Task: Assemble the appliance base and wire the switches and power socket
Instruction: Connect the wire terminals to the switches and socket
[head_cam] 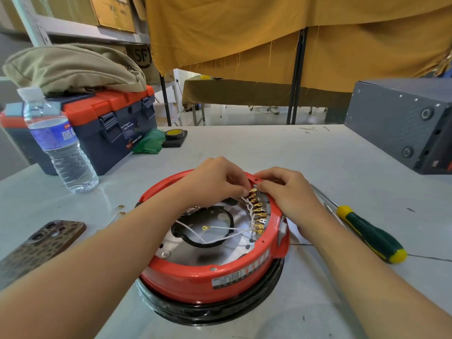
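Note:
A round red appliance base lies upside down on the table, open side up, showing a metal plate and white wires. A row of brass spade terminals runs along the switch block inside its right rim. My left hand pinches the topmost brass terminal between thumb and fingers. My right hand rests on the right rim, fingertips curled on the switch block beside that terminal. A loose wire with a yellow ring terminal lies in the middle.
A green and yellow screwdriver lies right of the base. A phone and two loose terminals lie to the left. A water bottle, a toolbox, a tape roll and a grey box stand farther back.

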